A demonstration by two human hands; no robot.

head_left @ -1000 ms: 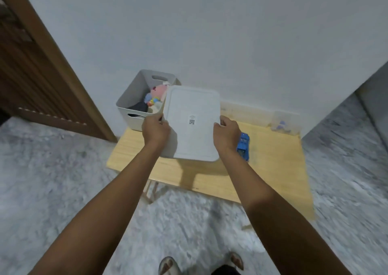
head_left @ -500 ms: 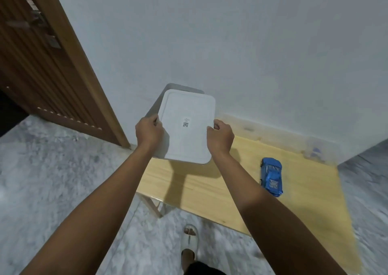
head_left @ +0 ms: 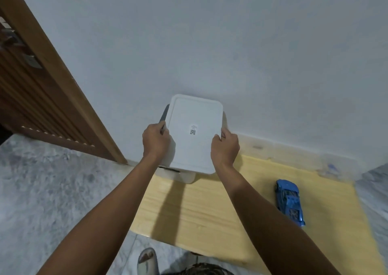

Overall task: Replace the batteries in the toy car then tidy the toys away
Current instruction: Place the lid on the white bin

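A white rectangular lid (head_left: 194, 115) with a small QR sticker lies over the grey toy bin (head_left: 182, 176), covering its opening; only the bin's front wall and a sliver of its left rim show. My left hand (head_left: 155, 141) grips the lid's left edge and my right hand (head_left: 225, 148) grips its right edge. The bin stands at the back left of the low wooden table (head_left: 210, 207). A blue toy car (head_left: 288, 201) sits on the table to the right, apart from both hands. The toys inside the bin are hidden.
A white wall rises right behind the bin. A brown wooden door and frame (head_left: 42, 85) stand to the left. Grey marbled floor (head_left: 52, 190) surrounds the table. A clear plastic packet (head_left: 331, 167) lies at the table's back right. A sandalled foot (head_left: 147, 261) shows below.
The lid has moved left and down over the bin, hiding the toys that showed a second ago. The view has shifted, so the blue car now sits farther right.
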